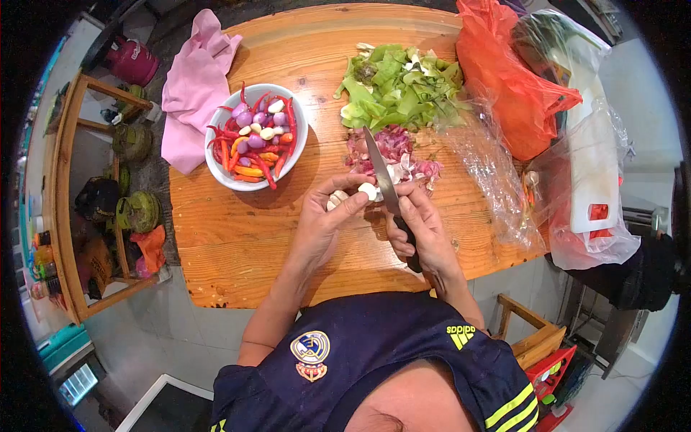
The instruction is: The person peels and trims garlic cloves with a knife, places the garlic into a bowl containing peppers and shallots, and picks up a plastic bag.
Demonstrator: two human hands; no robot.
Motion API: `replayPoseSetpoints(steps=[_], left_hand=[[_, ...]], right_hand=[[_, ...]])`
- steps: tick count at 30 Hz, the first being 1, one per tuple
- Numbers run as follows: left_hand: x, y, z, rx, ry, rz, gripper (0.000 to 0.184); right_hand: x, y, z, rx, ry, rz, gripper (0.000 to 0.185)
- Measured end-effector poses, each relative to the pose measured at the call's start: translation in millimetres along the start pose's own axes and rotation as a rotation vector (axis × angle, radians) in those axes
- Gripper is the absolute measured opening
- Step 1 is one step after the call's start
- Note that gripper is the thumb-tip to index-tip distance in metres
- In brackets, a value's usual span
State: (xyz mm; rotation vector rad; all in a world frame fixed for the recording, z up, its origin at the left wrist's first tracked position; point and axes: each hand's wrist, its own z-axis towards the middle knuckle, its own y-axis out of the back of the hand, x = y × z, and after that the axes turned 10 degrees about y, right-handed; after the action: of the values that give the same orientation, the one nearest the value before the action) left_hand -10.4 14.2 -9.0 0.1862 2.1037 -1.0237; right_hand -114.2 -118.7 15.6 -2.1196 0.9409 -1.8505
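Note:
My left hand (332,205) is closed around pale garlic cloves (336,199), with one white clove (368,191) pinched at the fingertips. My right hand (421,227) grips the black handle of a knife (384,173), its blade pointing up and away, beside that clove. Just beyond both hands lies a pile of purple and white peelings (389,155). Behind it is a heap of green peelings (403,86). To the left stands a white bowl (301,137) holding red and orange chillies, peeled shallots and garlic cloves.
A pink cloth (198,93) lies left of the bowl on the wooden table (237,237). Along the right side are a red plastic bag (504,79), clear plastic (497,180) and a white board (594,173) in plastic. Wooden shelving (68,216) stands at the left.

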Motion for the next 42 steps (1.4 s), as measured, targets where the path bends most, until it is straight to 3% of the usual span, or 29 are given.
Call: replayPoseSetpoints(steps=[9,24,30,42], left_hand=[[2,6,-1,0.044,0.030,-0.169,0.018],[2,9,-1,0.026,0.028,-0.160,0.017],[-2,6,-3,0.040,0.084,-0.178,0.019],[3,11,0,0.029,0.084,-0.202,0.018]], right_hand=[[11,-4,-1,0.225,0.011,-0.185,0.044],[5,-1,-1,0.219,0.003,-0.154,0.035],[-3,-2,1,0.172,0.148,-0.232,0.034],[5,-8,1,0.199,0.080,-0.249,0.033]])
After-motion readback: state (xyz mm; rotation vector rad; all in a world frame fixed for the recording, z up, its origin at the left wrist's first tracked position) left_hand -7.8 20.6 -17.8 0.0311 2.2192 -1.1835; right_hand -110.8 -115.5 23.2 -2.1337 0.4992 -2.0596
